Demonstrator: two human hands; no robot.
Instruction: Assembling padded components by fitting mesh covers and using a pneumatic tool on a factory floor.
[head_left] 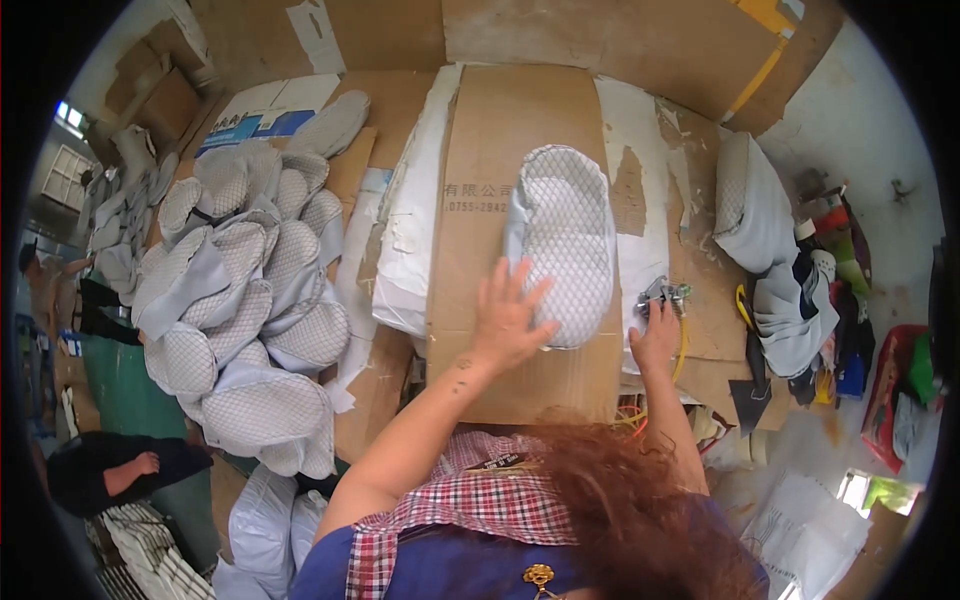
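Observation:
A grey slipper (572, 235) with a diamond-quilted sole lies sole up on a brown cardboard panel (475, 125) in front of me. My left hand (508, 320) is spread at its near left edge, the fingertips touching its side and surface. Right of the panel lies a small metal tool (662, 293), which looks like a spray gun, with a yellow hose (684, 345) running toward me. My right hand (655, 345) reaches to that tool; the fingertips are at its near side and the thumb stands apart.
A heap of similar grey slippers (240, 310) fills the left side. More grey quilted pieces (750, 200) are stacked at the right edge. Cardboard walls (600, 35) enclose the back. A red container (885, 400) stands far right, and another person's hand (140, 465) shows at lower left.

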